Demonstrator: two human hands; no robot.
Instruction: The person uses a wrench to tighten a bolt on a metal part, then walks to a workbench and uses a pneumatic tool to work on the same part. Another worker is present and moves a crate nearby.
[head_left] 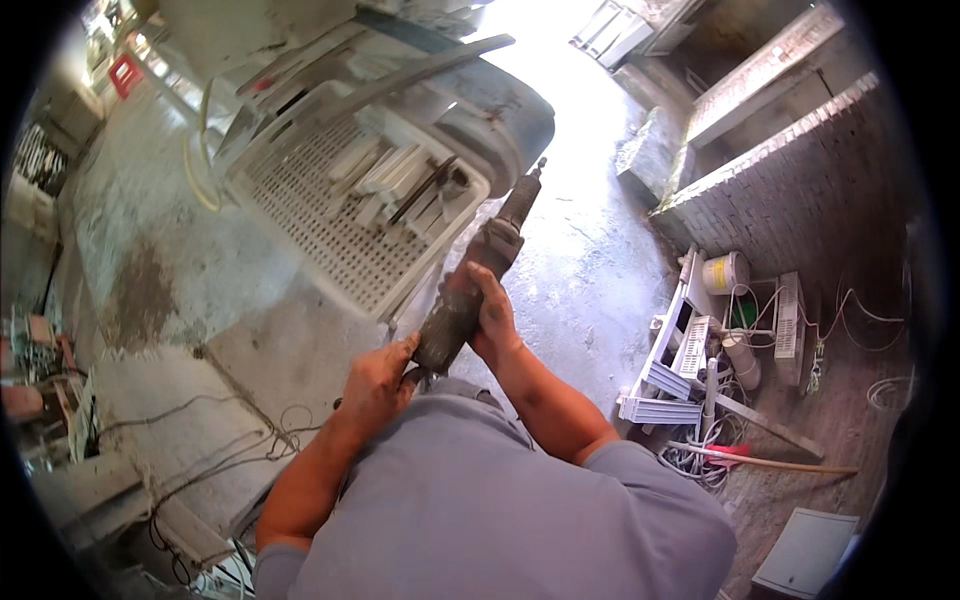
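Both hands on one tool. Left hand (375, 385), nearest the body, has its fingers curled shut around the rear end of a dusty grey power tool (470, 285), a long cylindrical body like a rotary hammer or die grinder. Right hand (490, 315) sits just ahead of the left, fingers wrapped tight round the mid-body, thumb side up.

Long axis of the tool: runs up and away from both sets of fingers, tilted toward the person's right, nose and bit (536, 170) farthest out. The right hand is the nearer one to the working end.

Just beyond the fingertips, to the left of the tool: white perforated plastic crate (320, 235) holding pale bars and a dark rod. The bit ends close to the grey rounded machine housing (510, 115); contact cannot be told.

Farther right of the fingers: brick wall (800, 190), tangle of white cables (850, 310).
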